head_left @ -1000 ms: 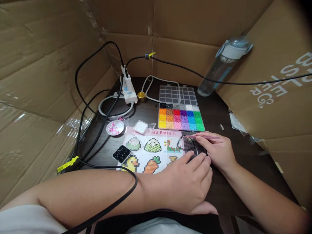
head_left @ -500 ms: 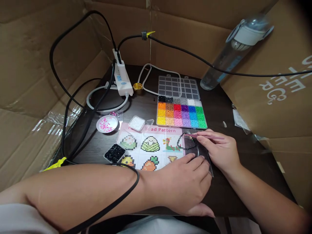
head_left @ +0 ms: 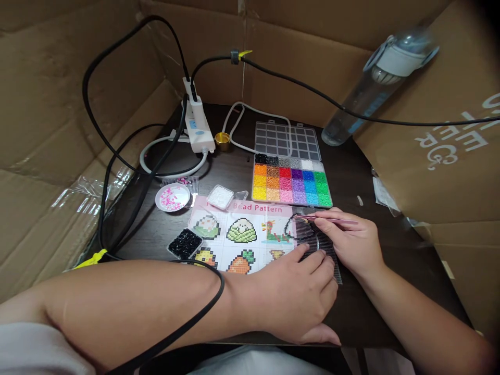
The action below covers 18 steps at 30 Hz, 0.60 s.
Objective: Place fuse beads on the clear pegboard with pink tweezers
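Note:
Pink tweezers (head_left: 338, 220) are pinched in my right hand (head_left: 357, 242), their tips over a clear pegboard (head_left: 332, 255). On the board, black beads (head_left: 289, 224) form a curved outline near the tweezer tips. My left hand (head_left: 302, 294) lies with fingers stretched on the board's lower part, thumb apart, holding nothing. Under the board's left side is a printed bead pattern sheet (head_left: 221, 239) with small pictures of a carrot, a dragon and others. A small box of black beads (head_left: 184, 244) and one of white beads (head_left: 220, 197) stand at the sheet's left and top.
A bead case (head_left: 292, 179) with many colours lies open behind the sheet. A dish of pink and white beads (head_left: 172, 198) is left. Farther back are a power strip (head_left: 200, 130), a gold cup (head_left: 222, 140) and a bottle (head_left: 359, 99). A black cable (head_left: 195, 317) crosses my left forearm.
The whole view shifts very slightly. Both hands and the tweezers stay in nearly the same place over the board.

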Tool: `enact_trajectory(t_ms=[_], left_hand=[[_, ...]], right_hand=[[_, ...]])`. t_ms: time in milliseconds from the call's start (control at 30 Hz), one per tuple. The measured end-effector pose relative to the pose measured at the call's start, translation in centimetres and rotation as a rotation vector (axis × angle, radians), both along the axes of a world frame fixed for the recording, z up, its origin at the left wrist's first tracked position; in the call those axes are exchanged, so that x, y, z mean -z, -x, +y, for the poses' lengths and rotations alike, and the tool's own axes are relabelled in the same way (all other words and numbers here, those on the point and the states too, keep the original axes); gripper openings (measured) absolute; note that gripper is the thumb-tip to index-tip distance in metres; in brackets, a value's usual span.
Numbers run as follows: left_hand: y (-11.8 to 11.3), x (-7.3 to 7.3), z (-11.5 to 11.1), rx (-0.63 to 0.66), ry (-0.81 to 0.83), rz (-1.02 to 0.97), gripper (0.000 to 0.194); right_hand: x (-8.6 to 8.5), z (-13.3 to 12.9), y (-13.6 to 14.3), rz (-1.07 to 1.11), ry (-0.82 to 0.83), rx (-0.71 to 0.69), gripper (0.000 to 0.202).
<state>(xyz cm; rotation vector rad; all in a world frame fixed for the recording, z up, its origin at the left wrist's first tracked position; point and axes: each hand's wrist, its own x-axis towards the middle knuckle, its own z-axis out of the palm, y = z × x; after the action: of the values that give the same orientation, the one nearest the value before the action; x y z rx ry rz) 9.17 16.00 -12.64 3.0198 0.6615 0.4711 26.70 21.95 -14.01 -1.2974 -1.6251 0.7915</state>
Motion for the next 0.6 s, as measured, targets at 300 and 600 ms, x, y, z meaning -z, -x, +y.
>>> enact_trajectory(t_ms=[300, 600], left_hand=[[0.22, -0.16, -0.02, 0.003, -0.001, -0.005, 0.07], [0.18, -0.04, 0.01, -0.003, -0.004, -0.005, 0.071]], right_hand=[[-0.14, -0.04, -0.34, -0.016, 0.027, -0.044, 0.01], [-0.15, 0.1, -0.61, -0.029, 0.03, -0.048, 0.01]])
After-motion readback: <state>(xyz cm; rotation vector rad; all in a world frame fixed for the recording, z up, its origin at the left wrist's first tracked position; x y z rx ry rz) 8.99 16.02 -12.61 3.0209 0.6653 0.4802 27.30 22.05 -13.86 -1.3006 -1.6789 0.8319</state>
